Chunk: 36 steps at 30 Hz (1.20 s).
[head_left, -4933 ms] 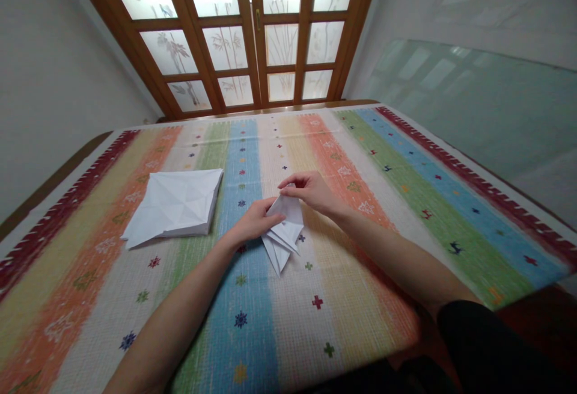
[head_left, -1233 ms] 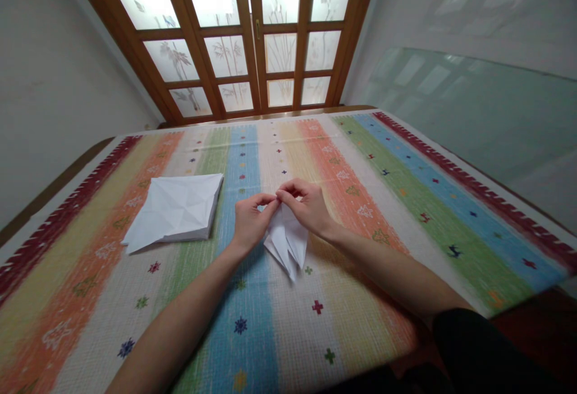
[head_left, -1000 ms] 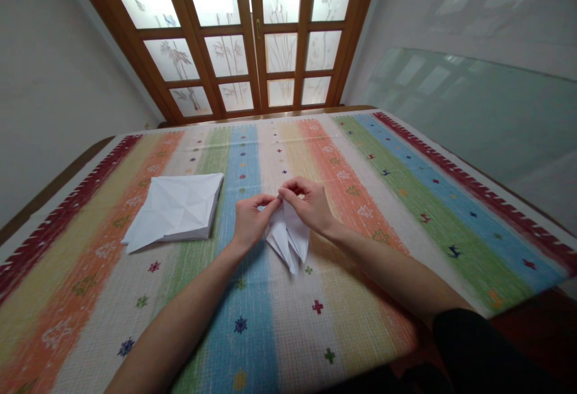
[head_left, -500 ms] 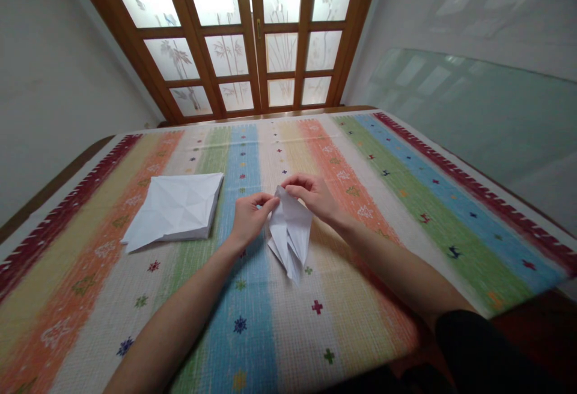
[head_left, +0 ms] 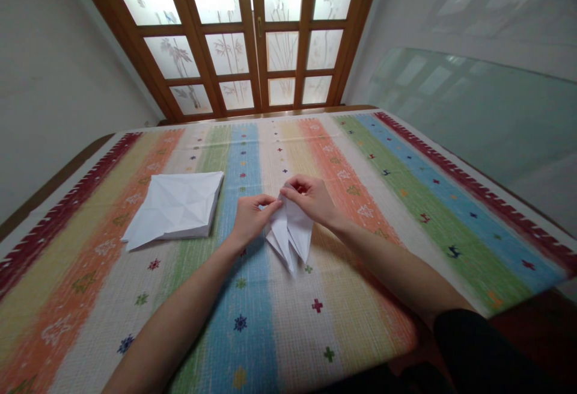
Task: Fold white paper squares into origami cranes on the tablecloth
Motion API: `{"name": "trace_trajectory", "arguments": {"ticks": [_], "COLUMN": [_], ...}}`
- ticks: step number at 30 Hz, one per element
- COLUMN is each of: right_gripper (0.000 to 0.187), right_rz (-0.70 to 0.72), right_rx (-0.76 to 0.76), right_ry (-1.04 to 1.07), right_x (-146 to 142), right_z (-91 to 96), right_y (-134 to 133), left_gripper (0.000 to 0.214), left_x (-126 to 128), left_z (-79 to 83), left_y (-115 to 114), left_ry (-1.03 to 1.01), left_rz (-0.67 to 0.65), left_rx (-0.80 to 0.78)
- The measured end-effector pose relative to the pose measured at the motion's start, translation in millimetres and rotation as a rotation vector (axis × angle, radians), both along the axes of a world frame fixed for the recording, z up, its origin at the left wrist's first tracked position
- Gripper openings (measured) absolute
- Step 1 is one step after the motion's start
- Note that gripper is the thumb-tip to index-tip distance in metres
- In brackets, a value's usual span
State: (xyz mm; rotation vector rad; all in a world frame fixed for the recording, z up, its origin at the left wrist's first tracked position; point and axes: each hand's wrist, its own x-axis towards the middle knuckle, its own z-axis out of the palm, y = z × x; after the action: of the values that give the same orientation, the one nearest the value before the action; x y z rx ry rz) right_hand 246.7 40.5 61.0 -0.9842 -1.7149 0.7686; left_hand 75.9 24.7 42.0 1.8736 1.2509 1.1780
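Observation:
A folded piece of white paper is held just over the striped tablecloth, its narrow top end between my two hands and its split, pointed flaps hanging toward me. My left hand pinches its upper left edge with thumb and forefinger. My right hand is closed on the top tip, covering part of it with thumb and fingers. To the left of my left hand lies a stack of creased white paper sheets, one corner sticking out toward me.
The striped tablecloth covers a long table. Beyond its far edge stand wooden doors with frosted panes. A pale glass-like panel rests along the right wall.
My right thumb has come down over the paper's top tip, and my left fingers have shifted slightly right. The lower flaps have moved a little, their points now more separate.

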Motion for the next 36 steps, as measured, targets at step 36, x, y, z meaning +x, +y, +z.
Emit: {"name": "trace_trajectory", "arguments": {"ticks": [36], "right_gripper": [0.021], "right_rz": [-0.164], "right_rx": [0.047], "right_ry": [0.048], "right_x": [2], "right_z": [-2.1], "right_y": [2], "left_gripper": [0.014], "left_x": [-10], "left_z": [-23.6], "left_y": [13], "left_ry": [0.243], "left_rz": [0.0], "left_rx": [0.128]}}
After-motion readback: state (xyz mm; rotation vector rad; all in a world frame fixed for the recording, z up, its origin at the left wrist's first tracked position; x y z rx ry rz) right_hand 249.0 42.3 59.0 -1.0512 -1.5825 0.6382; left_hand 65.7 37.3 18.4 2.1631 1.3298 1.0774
